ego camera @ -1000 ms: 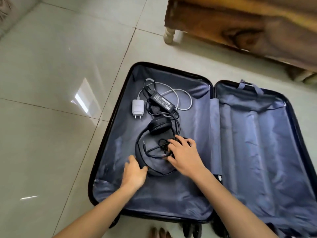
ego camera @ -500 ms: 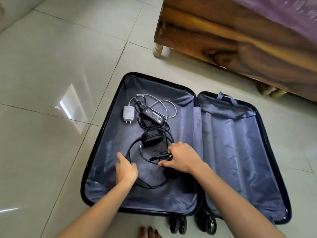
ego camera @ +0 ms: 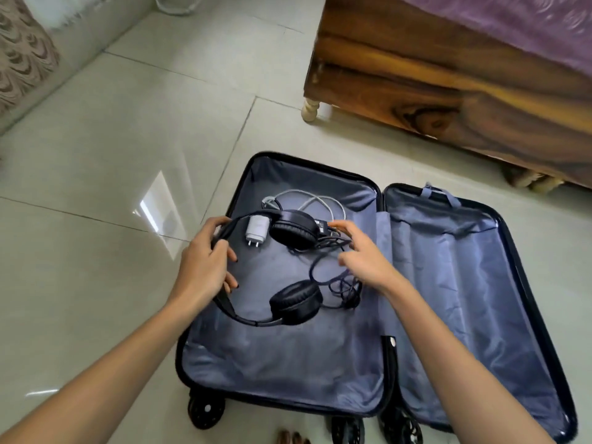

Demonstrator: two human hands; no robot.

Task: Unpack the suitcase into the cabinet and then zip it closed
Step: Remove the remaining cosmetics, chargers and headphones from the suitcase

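A black suitcase (ego camera: pixel 499 219) lies wide open on the floor, both halves lined in blue-grey cloth. Black headphones (ego camera: pixel 294 302) hang lifted above the left half. My left hand (ego camera: pixel 205 261) grips their headband at the left side. My right hand (ego camera: pixel 365 257) is at their dangling black cable (ego camera: pixel 339 283), fingers spread around it. Under the headphones lie a white plug charger (ego camera: pixel 256 230) with a white cord (ego camera: pixel 307 200) and a black power adapter, mostly hidden behind the upper ear cup.
A wooden bed frame (ego camera: pixel 448 100) with a purple cover stands behind the suitcase at the upper right. Pale floor tiles (ego camera: pixel 128 139) stretch to the left. A patterned fabric piece (ego camera: pixel 22 59) is at the far left. Suitcase wheels (ego camera: pixel 205 411) face me.
The headphones were lying in the left half under both hands; now my left hand has lifted them by the headband and my right hand has shifted to the cable. The camera rose.
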